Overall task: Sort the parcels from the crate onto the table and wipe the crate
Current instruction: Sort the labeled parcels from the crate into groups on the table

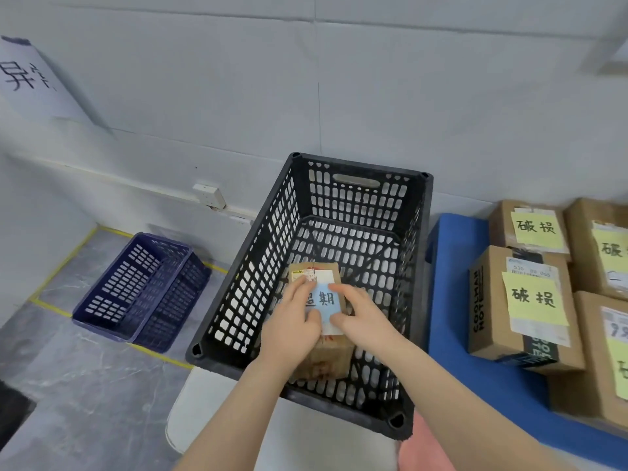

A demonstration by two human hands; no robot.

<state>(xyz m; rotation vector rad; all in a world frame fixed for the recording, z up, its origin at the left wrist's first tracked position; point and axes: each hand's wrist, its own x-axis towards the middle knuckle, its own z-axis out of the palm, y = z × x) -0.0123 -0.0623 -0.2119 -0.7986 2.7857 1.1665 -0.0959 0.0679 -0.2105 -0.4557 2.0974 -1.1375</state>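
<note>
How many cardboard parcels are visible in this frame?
5. One parcel in the black crate, under the left hand and right hand. Four on the blue table: back left, back right, front with black tape, front right. Others may lie beyond the right edge.

Parcel sorting room: labelled cartons (525, 300), crates (343, 266).

Bright, even light, faint shadows; the crate (419, 266) sharp at centre, edges bent and blurred

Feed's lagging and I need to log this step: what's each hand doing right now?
Left hand: grips the parcel inside the black crate.
Right hand: grips the same parcel from its other side.
</note>
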